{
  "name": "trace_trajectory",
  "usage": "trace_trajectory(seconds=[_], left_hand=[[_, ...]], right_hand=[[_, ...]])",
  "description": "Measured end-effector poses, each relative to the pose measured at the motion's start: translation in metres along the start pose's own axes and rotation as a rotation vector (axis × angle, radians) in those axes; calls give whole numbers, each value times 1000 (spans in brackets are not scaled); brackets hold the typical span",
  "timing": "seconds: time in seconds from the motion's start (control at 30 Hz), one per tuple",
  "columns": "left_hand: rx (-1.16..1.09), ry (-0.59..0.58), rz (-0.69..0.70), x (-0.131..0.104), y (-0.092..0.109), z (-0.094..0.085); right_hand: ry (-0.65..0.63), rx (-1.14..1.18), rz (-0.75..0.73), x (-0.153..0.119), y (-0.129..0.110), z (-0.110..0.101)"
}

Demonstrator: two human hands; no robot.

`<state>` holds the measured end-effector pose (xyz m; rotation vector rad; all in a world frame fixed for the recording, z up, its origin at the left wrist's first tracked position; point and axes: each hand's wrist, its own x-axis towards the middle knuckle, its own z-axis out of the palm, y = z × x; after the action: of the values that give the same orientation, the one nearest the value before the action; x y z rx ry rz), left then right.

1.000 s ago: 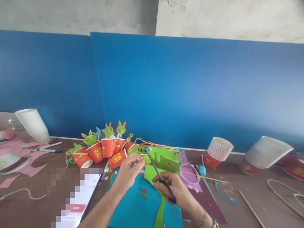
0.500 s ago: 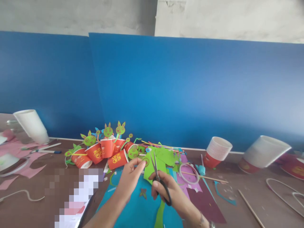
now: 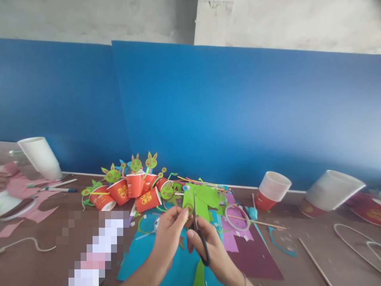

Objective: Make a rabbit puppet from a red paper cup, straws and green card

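Observation:
My left hand (image 3: 170, 234) pinches a small green paper piece (image 3: 188, 208) with a brown circular outline. In my right hand (image 3: 210, 242) are black-handled scissors (image 3: 201, 242), their blades pointing up beside the right edge of that piece. Both hands are over a blue sheet (image 3: 139, 254), almost touching each other. Behind them lies green paper (image 3: 205, 196). A small brown and green cutout is partly hidden between the hands.
Red paper cups (image 3: 135, 186) with green rabbit faces stand and lie at the back left. Stacked cups (image 3: 272, 190), a tape roll (image 3: 237, 217) and purple paper (image 3: 258, 258) are on the right. A wooden stick (image 3: 314, 261) lies at the front right.
My left hand has moved right with the green piece, and my right hand has come closer to it. The scissor blades, apart before, now look nearly together.

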<state>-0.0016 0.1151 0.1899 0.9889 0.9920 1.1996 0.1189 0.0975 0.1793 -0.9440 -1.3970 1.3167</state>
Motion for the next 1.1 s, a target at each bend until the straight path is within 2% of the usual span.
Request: trace_trajectory(seconds=[0.37,1.1], left_hand=[[-91,-11,2,-4,0,3],[21,32,30,0,-3,1]], right_hand=[[-7,3,8,-1,0,0],[14,-11,-11,-1,-5,3]])
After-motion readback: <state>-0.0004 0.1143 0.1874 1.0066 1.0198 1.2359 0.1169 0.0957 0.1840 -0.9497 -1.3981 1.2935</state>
